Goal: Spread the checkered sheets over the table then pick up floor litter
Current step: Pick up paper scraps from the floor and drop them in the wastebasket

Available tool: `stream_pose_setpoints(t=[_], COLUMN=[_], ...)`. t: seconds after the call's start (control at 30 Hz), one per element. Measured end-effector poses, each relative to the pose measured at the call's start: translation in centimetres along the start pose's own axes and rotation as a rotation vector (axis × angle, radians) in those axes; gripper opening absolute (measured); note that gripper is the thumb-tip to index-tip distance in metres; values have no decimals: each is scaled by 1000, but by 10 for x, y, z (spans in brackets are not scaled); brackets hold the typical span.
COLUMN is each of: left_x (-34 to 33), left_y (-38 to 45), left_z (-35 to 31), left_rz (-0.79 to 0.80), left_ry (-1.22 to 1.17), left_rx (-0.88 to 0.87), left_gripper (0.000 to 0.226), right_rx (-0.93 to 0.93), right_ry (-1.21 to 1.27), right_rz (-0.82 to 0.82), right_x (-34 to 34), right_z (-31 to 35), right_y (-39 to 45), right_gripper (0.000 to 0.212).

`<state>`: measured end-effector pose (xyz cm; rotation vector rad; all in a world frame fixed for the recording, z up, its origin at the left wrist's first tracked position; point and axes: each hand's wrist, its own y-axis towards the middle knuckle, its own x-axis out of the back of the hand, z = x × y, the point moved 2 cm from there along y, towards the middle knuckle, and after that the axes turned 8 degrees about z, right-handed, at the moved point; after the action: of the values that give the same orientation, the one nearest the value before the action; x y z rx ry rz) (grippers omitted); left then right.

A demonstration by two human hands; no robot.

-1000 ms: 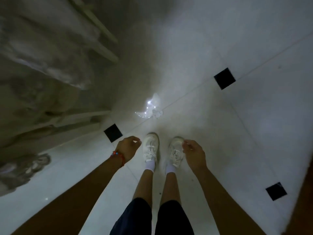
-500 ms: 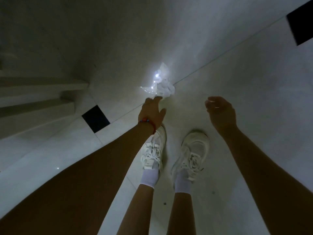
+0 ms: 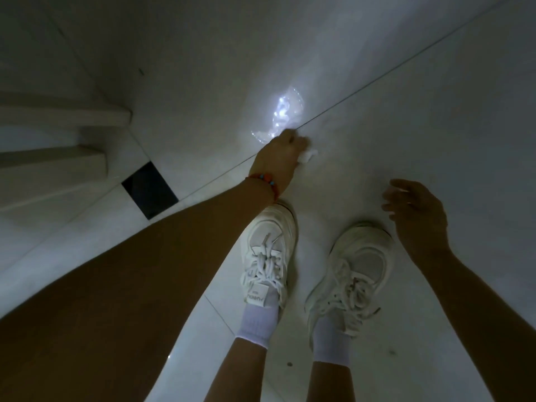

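Observation:
A crumpled clear plastic wrapper glints on the pale tiled floor ahead of my feet. My left hand, with a beaded bracelet at the wrist, reaches down onto its near edge, fingers curled around a small white crumpled scrap. My right hand hovers above the floor to the right with relaxed, loosely bent fingers, holding nothing. No checkered sheets or table top are in view.
My two white sneakers stand on the floor just below the hands. A black inset tile lies to the left. Pale wooden slats of furniture run along the left side.
I have bent lower. My left hand moved forward from just short of the litter onto it and closed on the white scrap. My right hand dropped lower and nearer my right shoe.

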<state>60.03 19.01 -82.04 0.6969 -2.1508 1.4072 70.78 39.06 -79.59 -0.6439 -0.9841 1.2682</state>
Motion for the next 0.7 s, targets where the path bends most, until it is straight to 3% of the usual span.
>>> stream_pose_setpoints(t=[0.33,0.7], left_x=[63,260], left_y=[-69,-191], left_z=[-26,-126], left_rz=[-256,-319], left_ry=[-452,-518], left_rx=[330,247], left_gripper=[18,15], right_rx=[64,124], right_ry=[62,16], right_rz=[-68,-131], right_x=[42,148], right_z=[60,192], right_y=[-39,-214], right_gripper=[22,24])
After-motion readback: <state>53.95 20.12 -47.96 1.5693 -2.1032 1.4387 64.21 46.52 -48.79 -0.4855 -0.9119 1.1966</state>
